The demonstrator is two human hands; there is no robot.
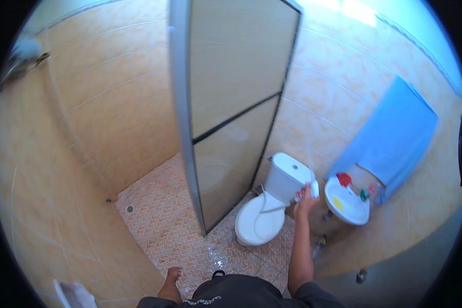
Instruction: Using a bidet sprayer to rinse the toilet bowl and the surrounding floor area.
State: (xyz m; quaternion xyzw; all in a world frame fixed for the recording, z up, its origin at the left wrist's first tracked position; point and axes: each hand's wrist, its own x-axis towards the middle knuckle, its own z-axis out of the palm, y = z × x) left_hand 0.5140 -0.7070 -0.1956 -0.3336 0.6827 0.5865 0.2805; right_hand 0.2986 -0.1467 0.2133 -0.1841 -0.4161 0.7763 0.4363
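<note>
In my right hand [307, 203] is a white handheld sprayer [314, 188], raised beside the toilet tank [292, 169]. A pale flexible hose [273, 210] loops across the closed white toilet lid [256, 221] towards that hand. Just right of the sprayer is a white washbasin [356, 210], with a yellow item [337, 203] in its bowl and a red cloth-like item [343, 179] on its rim. My left hand [174, 272] hangs low by my body over the tiled floor [169, 231]. Nothing shows in it, and its fingers look slightly apart.
A framed shower partition [231, 115] stands between the toilet and the shower area, which has a floor drain [129, 209]. A blue towel [396, 134] hangs above the basin. Small green [364, 194] and pink items stand at its edge. Part of the floor [218, 263] shines as if wet.
</note>
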